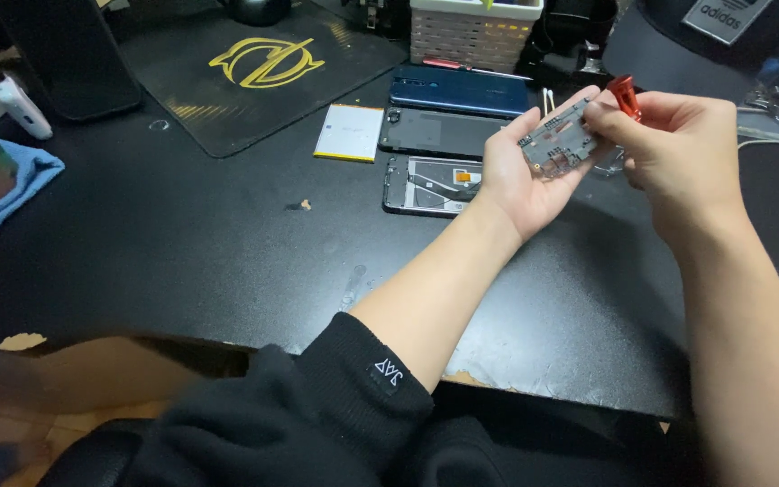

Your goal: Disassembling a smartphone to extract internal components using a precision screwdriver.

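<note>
Battery [349, 132] lies left of phone frame [430, 185] (basket [472, 34] behind both).

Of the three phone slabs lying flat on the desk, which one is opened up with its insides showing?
The nearest one, the open phone frame beside the left hand. Its internals and an orange tab show, while the blue back cover and dark grey panel behind it are closed surfaces.

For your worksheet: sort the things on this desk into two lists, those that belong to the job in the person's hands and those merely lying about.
In use:
circuit board, in the left hand
red tool, in the right hand
opened phone frame
dark back panel
white battery

Lying about:
blue cloth
mouse mat
basket
</note>
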